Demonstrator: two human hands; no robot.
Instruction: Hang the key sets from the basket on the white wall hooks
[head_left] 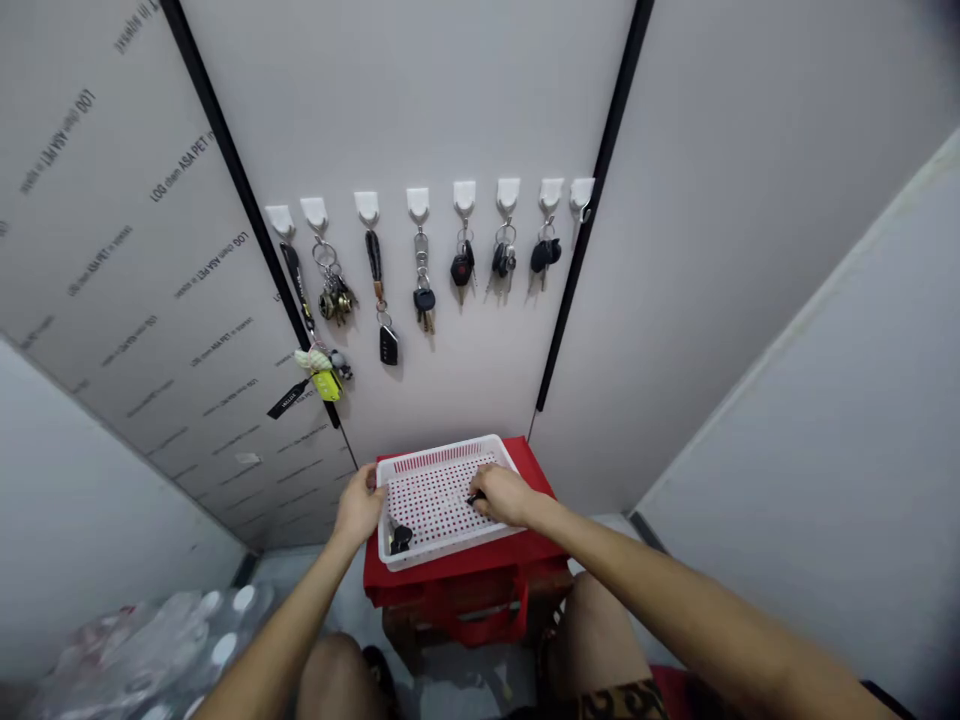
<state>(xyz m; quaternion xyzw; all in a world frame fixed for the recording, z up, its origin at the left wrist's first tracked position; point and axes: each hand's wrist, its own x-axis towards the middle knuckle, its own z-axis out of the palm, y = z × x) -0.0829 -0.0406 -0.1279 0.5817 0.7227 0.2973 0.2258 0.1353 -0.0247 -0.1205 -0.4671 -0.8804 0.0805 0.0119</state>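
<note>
A white perforated plastic basket sits in front of me on a red bag. My left hand is closed on the basket's left rim, thumb inside and fingers outside. Over the right part of the basket, my right hand is closed on a dark key, mostly hidden by the fingers. Another dark key lies in the basket's front left corner. On the wall above, several sets of keys hang from white hooks, among them a key ring with brass keys and a black car key on a strap.
The rightmost hook carries no keys. A lime-green key case hangs lowest at the left. The red bag covers a brown stand between my knees. Plastic-wrapped bottles stand at lower left. White walls close in on both sides.
</note>
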